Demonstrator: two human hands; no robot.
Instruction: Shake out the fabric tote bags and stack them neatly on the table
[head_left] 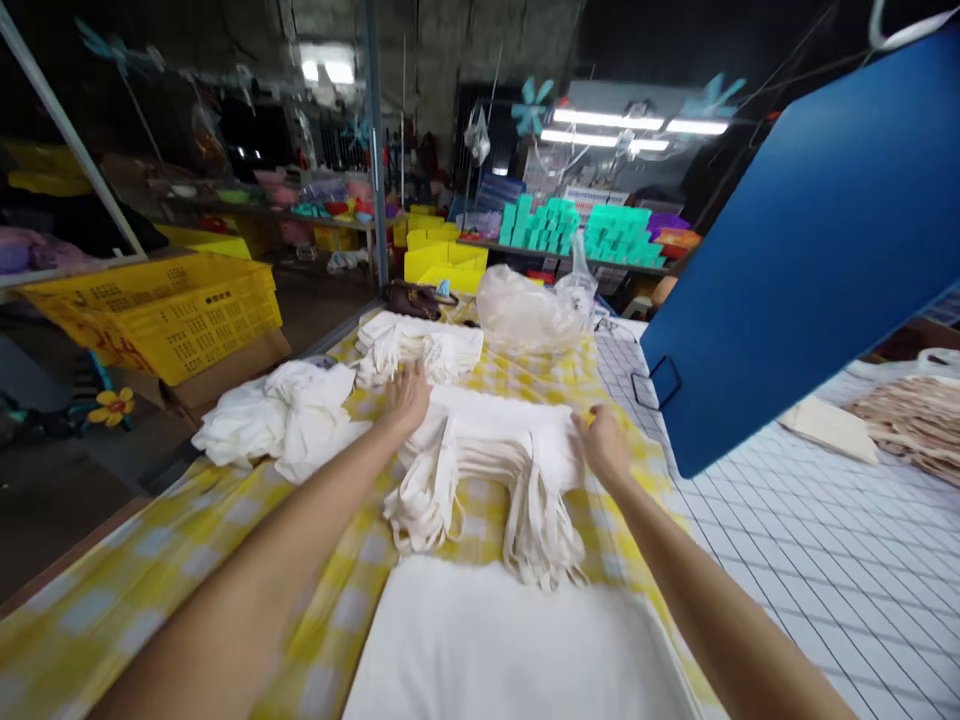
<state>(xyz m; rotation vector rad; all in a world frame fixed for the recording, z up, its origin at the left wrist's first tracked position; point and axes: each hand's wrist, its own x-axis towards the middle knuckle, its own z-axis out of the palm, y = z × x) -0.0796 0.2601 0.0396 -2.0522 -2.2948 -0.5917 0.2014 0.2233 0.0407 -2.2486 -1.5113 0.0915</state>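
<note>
A folded stack of white cloth bags (495, 425) lies on the yellow checked cloth, its long straps hanging toward me in two bunches. My left hand (409, 398) rests at the stack's far left corner, fingers stretched forward. At the right edge, my right hand (606, 445) has its fingers curled against the stack, gripping the cloth there. Closer to me a flat white cloth piece (517, 640) is spread out. Behind my left hand sits a second strapped stack (420, 345), and a crumpled white cloth pile (281, 415) lies to the left.
A large blue board (810, 240) hangs tilted at the right, above a white grid-patterned surface (840, 590). Beige cloth pieces (911, 430) lie beyond it. A clear plastic bag (529, 310) and a dark handbag (411, 300) are at the back. To the left stands a yellow crate (172, 310).
</note>
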